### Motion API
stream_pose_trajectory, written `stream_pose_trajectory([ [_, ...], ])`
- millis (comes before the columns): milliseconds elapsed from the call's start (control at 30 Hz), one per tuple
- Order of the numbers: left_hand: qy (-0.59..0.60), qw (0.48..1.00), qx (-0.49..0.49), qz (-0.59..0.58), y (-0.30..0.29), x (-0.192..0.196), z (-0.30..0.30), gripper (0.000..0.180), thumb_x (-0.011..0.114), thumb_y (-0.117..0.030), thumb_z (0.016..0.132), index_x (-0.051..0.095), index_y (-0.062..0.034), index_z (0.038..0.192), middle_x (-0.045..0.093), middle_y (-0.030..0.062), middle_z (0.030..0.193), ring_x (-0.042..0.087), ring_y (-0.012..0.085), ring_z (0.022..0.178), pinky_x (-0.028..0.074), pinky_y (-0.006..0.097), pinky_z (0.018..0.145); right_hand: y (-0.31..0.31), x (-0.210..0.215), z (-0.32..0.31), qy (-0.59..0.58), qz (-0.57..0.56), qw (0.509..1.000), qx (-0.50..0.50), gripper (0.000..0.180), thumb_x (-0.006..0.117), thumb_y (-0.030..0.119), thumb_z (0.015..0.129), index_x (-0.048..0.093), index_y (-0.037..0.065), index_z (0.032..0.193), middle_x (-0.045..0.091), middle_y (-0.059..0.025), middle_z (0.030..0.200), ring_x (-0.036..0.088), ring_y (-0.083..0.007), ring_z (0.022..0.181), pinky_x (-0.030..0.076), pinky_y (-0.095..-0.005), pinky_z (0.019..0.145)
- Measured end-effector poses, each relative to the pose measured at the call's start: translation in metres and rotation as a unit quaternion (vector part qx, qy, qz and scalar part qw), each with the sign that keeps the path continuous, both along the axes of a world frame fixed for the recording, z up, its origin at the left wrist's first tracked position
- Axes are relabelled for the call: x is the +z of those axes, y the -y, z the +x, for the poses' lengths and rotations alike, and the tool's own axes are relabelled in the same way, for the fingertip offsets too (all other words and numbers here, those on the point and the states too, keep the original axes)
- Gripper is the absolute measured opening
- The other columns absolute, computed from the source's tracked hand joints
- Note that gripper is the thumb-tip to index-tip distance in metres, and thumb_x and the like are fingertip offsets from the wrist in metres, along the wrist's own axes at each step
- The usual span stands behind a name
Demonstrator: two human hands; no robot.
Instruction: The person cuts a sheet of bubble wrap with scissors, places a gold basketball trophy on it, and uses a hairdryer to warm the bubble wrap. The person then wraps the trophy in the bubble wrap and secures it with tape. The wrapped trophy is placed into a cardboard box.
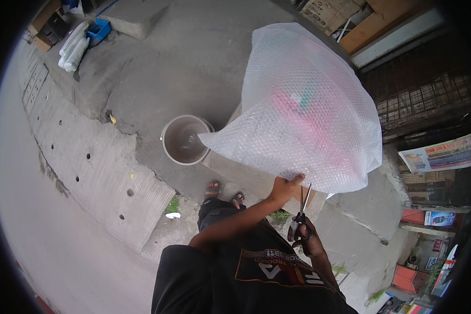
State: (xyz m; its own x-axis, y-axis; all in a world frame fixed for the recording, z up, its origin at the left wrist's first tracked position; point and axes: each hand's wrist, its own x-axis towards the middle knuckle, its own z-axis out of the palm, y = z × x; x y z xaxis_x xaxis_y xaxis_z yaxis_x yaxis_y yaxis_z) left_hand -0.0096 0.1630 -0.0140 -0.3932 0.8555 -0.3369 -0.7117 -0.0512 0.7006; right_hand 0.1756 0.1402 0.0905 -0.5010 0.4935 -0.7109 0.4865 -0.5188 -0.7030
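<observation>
A large sheet of clear bubble wrap spreads over a bench in front of me. Pink and green show blurred through it, but what lies beneath I cannot make out. My left hand pinches the wrap's near edge, thumb on top. To the right of it and closer to my body, my right hand grips black-handled scissors by the finger loops. Their blades point away from me, parted, with the tips beside the near edge of the wrap; whether they touch it I cannot tell.
A greyish bucket stands left of the bench, beside the wrap's left corner. White rolls and a blue crate lie at the far left. Cardboard boxes are at the back right. Broken pavement edges run left of my feet.
</observation>
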Motion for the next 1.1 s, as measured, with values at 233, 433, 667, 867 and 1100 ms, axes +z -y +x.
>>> stream_pose_trajectory([
  [233, -0.082, 0.997, -0.001, -0.009, 0.008, 0.027, 0.014, 0.037, 0.069, -0.033, 0.092, 0.068, 0.0041, 0.094, 0.069, 0.0103, 0.090, 0.062, 0.0180, 0.087, 0.048, 0.034, 0.078, 0.000, -0.023, -0.018, -0.002, 0.052, 0.994, -0.101, 0.072, 0.063, 0.068, 0.083, 0.052, 0.012, 0.126, 0.062, -0.0028, 0.088, 0.052, -0.0081, 0.069, 0.044, -0.0236, 0.054],
  [433, -0.067, 0.964, -0.239, -0.097, 0.009, 0.012, 0.039, 0.059, 0.054, -0.057, 0.095, 0.073, -0.0007, 0.095, 0.067, 0.0105, 0.079, 0.062, 0.0179, 0.076, 0.047, 0.034, 0.071, -0.006, -0.027, -0.004, 0.010, 0.045, 0.990, -0.134, 0.073, 0.062, 0.073, 0.081, 0.054, 0.013, 0.121, 0.061, -0.0038, 0.079, 0.050, -0.0088, 0.063, 0.038, -0.0239, 0.050],
  [667, -0.006, 0.992, -0.071, -0.104, 0.017, -0.008, 0.031, 0.050, 0.067, -0.050, 0.090, 0.067, -0.0014, 0.082, 0.063, 0.0043, 0.077, 0.058, 0.0137, 0.072, 0.046, 0.034, 0.064, 0.003, -0.044, -0.003, 0.013, 0.087, 0.983, -0.161, 0.061, 0.062, 0.065, 0.087, 0.056, 0.011, 0.115, 0.062, -0.0034, 0.073, 0.051, -0.0088, 0.053, 0.038, -0.0235, 0.047],
  [867, -0.143, 0.979, -0.099, -0.109, 0.020, -0.004, 0.001, 0.039, 0.067, -0.036, 0.092, 0.068, 0.0026, 0.085, 0.068, 0.0079, 0.079, 0.061, 0.0168, 0.076, 0.047, 0.037, 0.068, 0.013, -0.051, -0.027, -0.015, 0.092, 0.993, -0.079, 0.067, 0.062, 0.067, 0.085, 0.054, 0.009, 0.119, 0.063, -0.0047, 0.076, 0.056, -0.0103, 0.059, 0.042, -0.0241, 0.045],
  [1100, -0.087, 0.990, 0.058, -0.096, 0.034, -0.004, -0.015, 0.052, 0.065, -0.040, 0.095, 0.055, 0.0010, 0.065, 0.052, 0.0013, 0.057, 0.048, 0.0095, 0.058, 0.039, 0.037, 0.052, 0.018, -0.061, -0.043, -0.051, 0.112, 0.983, -0.139, 0.061, 0.053, 0.066, 0.092, 0.053, 0.009, 0.116, 0.062, -0.0053, 0.075, 0.049, -0.0077, 0.050, 0.040, -0.0232, 0.043],
])
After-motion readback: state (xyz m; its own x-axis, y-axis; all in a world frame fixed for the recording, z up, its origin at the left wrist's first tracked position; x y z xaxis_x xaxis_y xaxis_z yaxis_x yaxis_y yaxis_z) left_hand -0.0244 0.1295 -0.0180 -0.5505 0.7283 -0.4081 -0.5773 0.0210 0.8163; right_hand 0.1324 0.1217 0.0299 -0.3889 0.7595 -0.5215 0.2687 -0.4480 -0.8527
